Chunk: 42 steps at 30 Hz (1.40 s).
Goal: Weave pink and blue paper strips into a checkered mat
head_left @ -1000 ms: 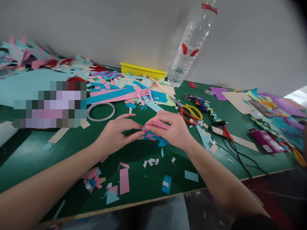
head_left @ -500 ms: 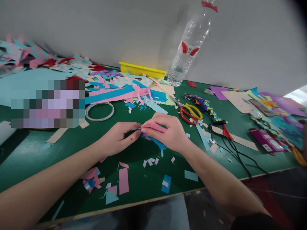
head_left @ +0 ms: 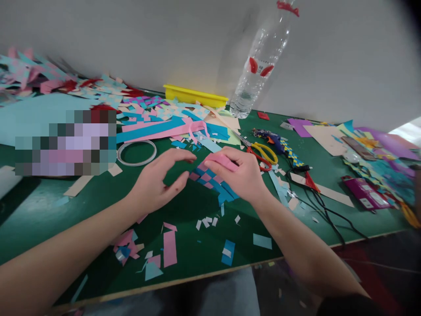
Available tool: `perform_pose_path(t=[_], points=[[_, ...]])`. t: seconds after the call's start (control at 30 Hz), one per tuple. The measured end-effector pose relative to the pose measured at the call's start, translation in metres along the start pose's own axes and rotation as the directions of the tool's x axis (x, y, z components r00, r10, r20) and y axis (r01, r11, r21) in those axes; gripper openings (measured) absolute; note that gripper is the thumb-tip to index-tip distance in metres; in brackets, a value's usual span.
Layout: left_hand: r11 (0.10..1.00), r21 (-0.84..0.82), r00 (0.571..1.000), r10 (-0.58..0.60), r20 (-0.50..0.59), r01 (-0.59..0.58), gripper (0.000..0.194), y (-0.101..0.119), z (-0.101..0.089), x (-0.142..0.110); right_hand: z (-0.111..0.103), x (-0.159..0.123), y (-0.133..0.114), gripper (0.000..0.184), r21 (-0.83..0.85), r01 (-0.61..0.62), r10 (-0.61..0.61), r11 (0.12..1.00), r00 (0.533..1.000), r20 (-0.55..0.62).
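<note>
My right hand (head_left: 241, 173) pinches a woven paper piece (head_left: 213, 181) of blue and pink checks between thumb and fingers. Pink paper shows at the pinch, and a blue end with loose strips hangs below my palm. Part of the weave is hidden behind the hand. Just left of it, my left hand (head_left: 161, 180) is open, thumb and fingers apart and holding nothing. Its fingertips are close to the weave's left edge. Long blue and pink strips (head_left: 154, 131) lie beyond both hands. A tape roll (head_left: 136, 153) rests flat past my left hand.
Red and yellow scissors (head_left: 263, 153) lie right of my right hand, near black cords (head_left: 324, 215). A plastic bottle (head_left: 259, 66) stands at the back by a yellow tray (head_left: 195, 95). Paper scraps (head_left: 170, 249) litter the green table (head_left: 108, 281). Something at left is blurred out.
My left hand has let go of the woven paper and opened, drawing slightly left. My right hand has shifted a little right with the piece, whose checked face now shows.
</note>
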<state>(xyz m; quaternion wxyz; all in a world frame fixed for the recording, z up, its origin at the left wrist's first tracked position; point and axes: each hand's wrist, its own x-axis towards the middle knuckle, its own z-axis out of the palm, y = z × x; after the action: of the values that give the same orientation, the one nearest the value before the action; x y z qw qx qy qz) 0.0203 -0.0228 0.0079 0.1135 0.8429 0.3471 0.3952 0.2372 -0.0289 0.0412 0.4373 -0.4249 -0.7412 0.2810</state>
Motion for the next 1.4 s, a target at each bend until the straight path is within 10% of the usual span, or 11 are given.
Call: perform_pose_path(t=[0.23, 1.4], points=[[0.907, 0.319, 0.959, 0.281, 0.025, -0.274, 0.031, -0.0061, 0.0014, -0.003, -0.0066, 0.0037, 0.0036, 0.021, -0.064, -0.076, 0.074, 0.995, 0.996, -0.047], [0.904, 0.308, 0.955, 0.282, 0.096, -0.297, 0.026, -0.0076, 0.0044, 0.0001, -0.008, 0.0037, 0.0015, 0.021, -0.07, -0.064, 0.065, 0.995, 0.998, 0.006]])
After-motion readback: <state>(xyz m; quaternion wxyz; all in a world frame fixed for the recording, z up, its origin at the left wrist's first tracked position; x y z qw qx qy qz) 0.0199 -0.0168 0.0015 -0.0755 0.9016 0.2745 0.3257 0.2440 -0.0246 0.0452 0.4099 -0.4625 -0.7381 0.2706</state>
